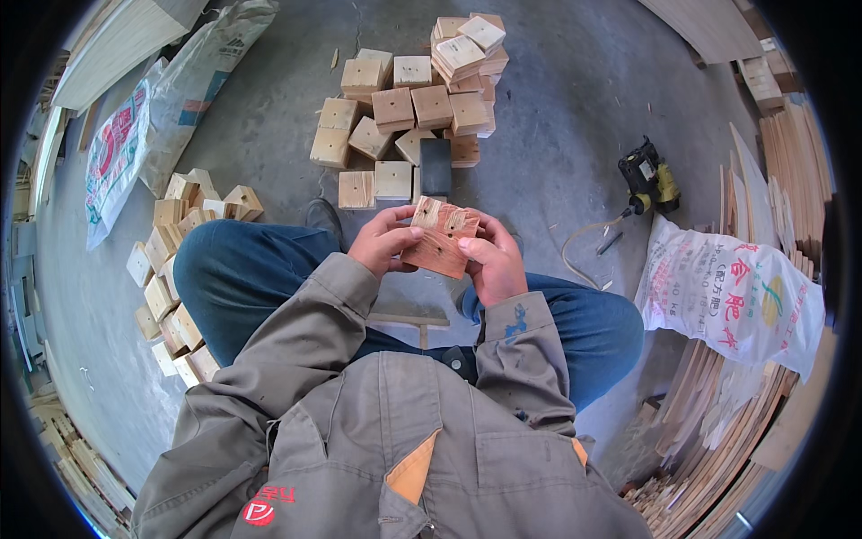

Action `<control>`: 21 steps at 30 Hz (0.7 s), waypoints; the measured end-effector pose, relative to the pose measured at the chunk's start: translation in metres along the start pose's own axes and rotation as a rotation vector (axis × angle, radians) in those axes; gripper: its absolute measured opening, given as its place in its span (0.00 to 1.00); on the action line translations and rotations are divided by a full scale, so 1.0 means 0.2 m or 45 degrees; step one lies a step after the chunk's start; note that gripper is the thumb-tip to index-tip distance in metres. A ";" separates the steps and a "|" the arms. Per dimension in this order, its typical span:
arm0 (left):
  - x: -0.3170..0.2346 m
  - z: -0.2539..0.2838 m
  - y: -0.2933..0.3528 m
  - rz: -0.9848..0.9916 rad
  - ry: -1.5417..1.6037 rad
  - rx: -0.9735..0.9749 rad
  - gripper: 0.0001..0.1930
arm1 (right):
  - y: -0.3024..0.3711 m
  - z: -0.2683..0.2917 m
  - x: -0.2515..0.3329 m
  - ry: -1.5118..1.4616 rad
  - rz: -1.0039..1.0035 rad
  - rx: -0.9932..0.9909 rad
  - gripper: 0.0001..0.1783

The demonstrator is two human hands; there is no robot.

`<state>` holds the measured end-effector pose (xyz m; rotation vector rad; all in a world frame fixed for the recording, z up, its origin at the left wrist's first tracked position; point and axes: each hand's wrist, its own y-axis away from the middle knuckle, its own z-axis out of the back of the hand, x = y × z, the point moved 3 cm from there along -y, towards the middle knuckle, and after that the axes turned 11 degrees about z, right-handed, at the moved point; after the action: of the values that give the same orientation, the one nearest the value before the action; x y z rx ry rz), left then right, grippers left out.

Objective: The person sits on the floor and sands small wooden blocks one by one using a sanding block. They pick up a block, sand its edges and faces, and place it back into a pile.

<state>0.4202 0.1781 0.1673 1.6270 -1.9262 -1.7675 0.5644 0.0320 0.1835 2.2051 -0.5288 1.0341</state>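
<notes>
Between both hands I hold a square reddish wooden block (435,253) with a few dark holes in its face. My left hand (382,241) grips its left side, the thumb lying on the face. On the right side my right hand (494,259) is closed round it, its thumb pressing near the lower right edge. Just beyond the hands stands a dark grey block (435,167), beside a pile of pale wooden blocks (392,110), many with a small hole in the middle.
More wooden blocks (171,274) lie heaped left of my left knee. A black and yellow-green nail gun (648,178) with a hose rests on the floor at right. White woven sacks (732,292) and stacked thin boards (718,440) line the right side; another sack (171,117) lies far left.
</notes>
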 end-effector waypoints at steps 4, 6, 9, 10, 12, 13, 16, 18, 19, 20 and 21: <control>0.00 0.00 0.00 0.002 -0.004 -0.009 0.34 | 0.00 -0.02 0.01 0.004 -0.021 -0.002 0.31; 0.00 0.00 0.00 -0.001 -0.013 -0.011 0.35 | 0.00 -0.02 0.00 0.023 0.006 -0.009 0.30; 0.00 0.00 0.00 -0.005 -0.031 -0.013 0.35 | -0.01 0.00 -0.03 0.096 0.053 -0.032 0.29; 0.00 0.00 0.00 -0.006 -0.036 -0.016 0.35 | -0.02 0.00 -0.04 0.129 0.068 -0.041 0.28; 0.02 0.01 -0.02 -0.004 -0.044 0.011 0.36 | -0.02 0.00 -0.05 0.175 0.090 -0.066 0.27; 0.02 0.01 -0.02 -0.001 -0.049 0.027 0.37 | -0.02 0.01 -0.06 0.199 0.102 -0.081 0.27; 0.02 0.00 -0.02 -0.009 -0.046 0.008 0.36 | -0.03 0.00 -0.05 0.264 0.127 -0.056 0.27; 0.01 0.00 -0.01 -0.008 -0.041 -0.025 0.34 | -0.01 -0.03 0.01 0.101 -0.019 -0.143 0.24; 0.01 0.00 -0.01 -0.007 -0.039 -0.039 0.33 | 0.01 -0.05 0.03 0.021 -0.089 -0.187 0.22; 0.01 0.00 -0.01 -0.006 -0.020 -0.035 0.33 | 0.00 -0.05 0.03 -0.001 -0.071 -0.165 0.24; 0.01 0.00 -0.01 -0.005 -0.001 -0.032 0.33 | 0.00 -0.04 0.02 -0.022 -0.052 -0.144 0.26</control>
<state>0.4203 0.1774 0.1635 1.6239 -1.8945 -1.7865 0.5629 0.0372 0.1915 2.1188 -0.5349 0.9418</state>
